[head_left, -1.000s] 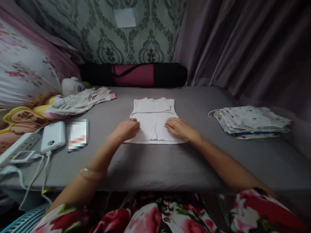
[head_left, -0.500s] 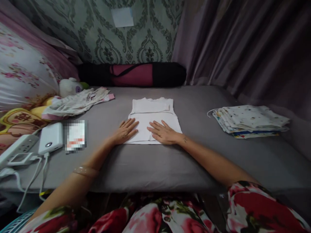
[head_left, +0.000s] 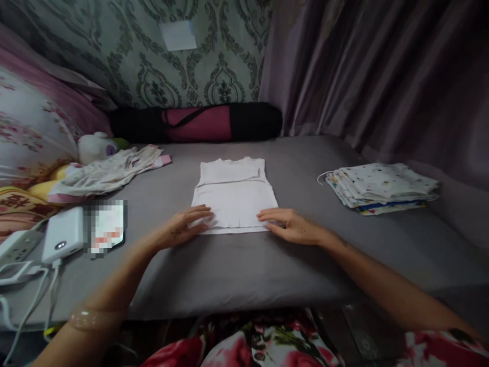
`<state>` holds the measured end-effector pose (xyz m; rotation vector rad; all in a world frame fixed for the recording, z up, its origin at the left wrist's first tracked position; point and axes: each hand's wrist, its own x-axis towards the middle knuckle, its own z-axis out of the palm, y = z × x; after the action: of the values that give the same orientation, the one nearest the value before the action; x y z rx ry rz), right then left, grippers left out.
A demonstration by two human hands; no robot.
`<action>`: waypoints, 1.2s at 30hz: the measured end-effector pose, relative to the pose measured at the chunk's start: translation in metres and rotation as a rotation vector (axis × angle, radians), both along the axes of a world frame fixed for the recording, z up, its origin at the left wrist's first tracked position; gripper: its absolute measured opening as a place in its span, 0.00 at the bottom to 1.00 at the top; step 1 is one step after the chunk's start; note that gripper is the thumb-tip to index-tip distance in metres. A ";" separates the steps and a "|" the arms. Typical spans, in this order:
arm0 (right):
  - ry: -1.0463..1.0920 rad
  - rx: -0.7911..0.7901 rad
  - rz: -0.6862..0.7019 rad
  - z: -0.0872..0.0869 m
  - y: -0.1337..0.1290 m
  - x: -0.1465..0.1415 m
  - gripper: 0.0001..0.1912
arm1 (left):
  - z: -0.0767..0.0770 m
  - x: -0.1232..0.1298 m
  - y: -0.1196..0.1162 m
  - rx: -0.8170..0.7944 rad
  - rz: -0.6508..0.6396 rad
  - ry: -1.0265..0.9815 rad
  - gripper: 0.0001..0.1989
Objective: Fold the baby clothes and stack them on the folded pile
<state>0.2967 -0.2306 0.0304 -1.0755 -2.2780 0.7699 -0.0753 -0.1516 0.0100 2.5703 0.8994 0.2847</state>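
A white long-sleeved top (head_left: 234, 201) lies flat on the grey bed, its sleeve folded across the upper part below the neckline. My left hand (head_left: 186, 227) is over its lower left corner, fingers extended and slightly bent. Over the lower right corner is my right hand (head_left: 292, 225), with fingers stretched inward and somewhat apart. Neither hand grips the cloth. Whether the fingertips press on it or hover just above, I cannot tell.
Folded patterned clothes (head_left: 384, 186) are stacked at right. Left are a crumpled garment (head_left: 110, 173), a white power bank (head_left: 64, 234) with cables, a power strip (head_left: 19, 244) and a blurred-out item (head_left: 108, 228). A black and maroon long bag (head_left: 198, 123) lies along the wall.
My hands have slid apart and toward me, from lying flat on the middle of the top to its lower corners. The view has shifted slightly.
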 end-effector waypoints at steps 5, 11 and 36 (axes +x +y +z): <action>-0.185 0.078 -0.062 -0.012 0.000 0.020 0.21 | -0.002 0.014 -0.017 -0.039 -0.037 -0.045 0.22; -0.233 0.079 -0.071 -0.018 -0.015 0.037 0.17 | -0.001 -0.014 -0.019 -0.037 0.035 -0.023 0.16; 0.101 -0.057 -0.452 -0.002 0.051 0.035 0.11 | 0.015 0.005 0.028 -0.262 0.614 -0.520 0.18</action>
<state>0.3316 -0.1791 0.0287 -1.4715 -1.8375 0.6831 -0.0700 -0.1239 0.0245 1.7910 1.3721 0.8900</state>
